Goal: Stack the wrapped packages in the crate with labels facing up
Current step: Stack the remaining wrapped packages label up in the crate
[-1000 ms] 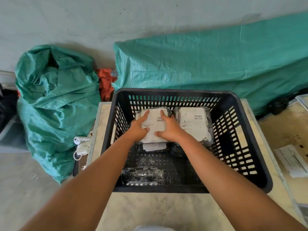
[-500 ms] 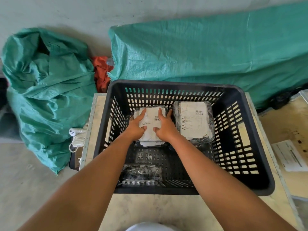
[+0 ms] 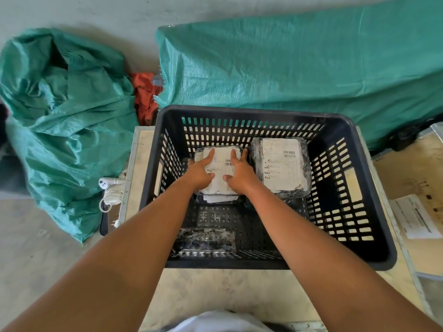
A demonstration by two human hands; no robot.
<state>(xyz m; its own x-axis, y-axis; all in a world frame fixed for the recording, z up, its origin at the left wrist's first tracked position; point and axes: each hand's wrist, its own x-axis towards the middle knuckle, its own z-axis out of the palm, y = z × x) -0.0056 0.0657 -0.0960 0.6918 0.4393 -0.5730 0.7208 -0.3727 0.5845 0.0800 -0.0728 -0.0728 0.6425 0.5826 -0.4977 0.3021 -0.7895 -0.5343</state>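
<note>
Both hands lie flat on one package, left hand and right hand side by side, fingers spread over its label, thumbs nearly meeting at the near edge. It is a press from above, not a pinch; whether any fingers curl under the sides cannot be told.

Head view: the package sits at the back left of the crate, on top of another package whose label edge peeks out below. Since a second ago it has sunk onto that lower one, so the placing looks all but finished. Its label faces up, long axis running away from the person. Just beside it on the right lies a third package, label up, same heading. A fourth lies crosswise by the near wall, no label showing; it probably needs turning.
</note>
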